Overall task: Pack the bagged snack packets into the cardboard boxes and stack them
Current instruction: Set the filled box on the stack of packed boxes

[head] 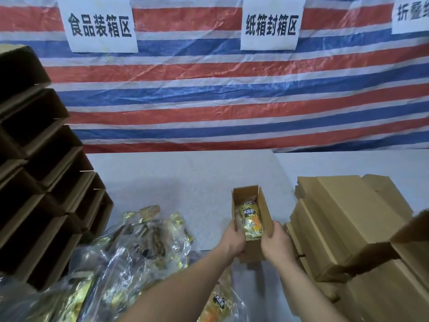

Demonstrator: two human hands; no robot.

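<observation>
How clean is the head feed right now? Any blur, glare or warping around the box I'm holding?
Head view: soft overall; the open box between the left hand and right hand is readable, packet print fuzzy. Glare on the plastic bags. Wide-angle bending tilts the empty box stack, whose interiors are dark. The closed boxes are evenly lit.

Third paper sign (pixel 410 13) at upper right, cut by the frame edge; only its first characters show. Stack of open cardboard boxes (pixel 44 163) at left, cropped by the left edge, interiors dark. Loose snack packets (pixel 130 259) under clear plastic, blurred; print illegible. Small open box (pixel 264 212): its near end hidden behind the left hand (pixel 233 239) and right hand (pixel 277 244). Nearest carton (pixel 411 240) at right, cropped and blurred.
</observation>
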